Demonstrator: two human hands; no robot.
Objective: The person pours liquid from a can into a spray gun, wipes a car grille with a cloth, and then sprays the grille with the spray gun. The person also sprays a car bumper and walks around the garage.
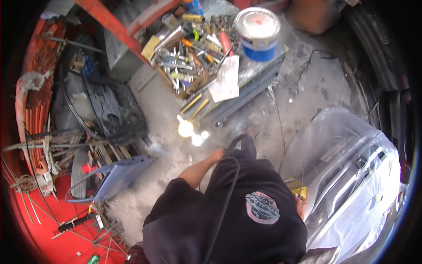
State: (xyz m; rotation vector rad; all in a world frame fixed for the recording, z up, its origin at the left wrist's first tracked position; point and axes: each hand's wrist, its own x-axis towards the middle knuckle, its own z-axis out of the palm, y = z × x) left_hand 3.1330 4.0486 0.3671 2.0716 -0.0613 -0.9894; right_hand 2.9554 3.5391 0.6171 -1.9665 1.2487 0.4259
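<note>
My left hand [215,156] is low in front of my body, beside the hem of my dark shirt. Its fingers are mostly hidden, so I cannot see whether they hold anything. On the right, my right hand [301,207] grips a yellow box-shaped object [300,192] by its near edge; its exact kind does not show. Just right of this hand stands a car door panel [338,189], partly wrapped in clear plastic sheeting [378,176]. A dark cable [224,198] runs down over the front of my shirt.
Ahead is a workbench [250,90] with a heap of hand tools [189,59], a sheet of paper [226,79] and a blue-and-white paint can [257,35]. Bright lights [186,128] glare before it. Left lie black car parts [105,105], a blue-grey panel [121,178] and scrap.
</note>
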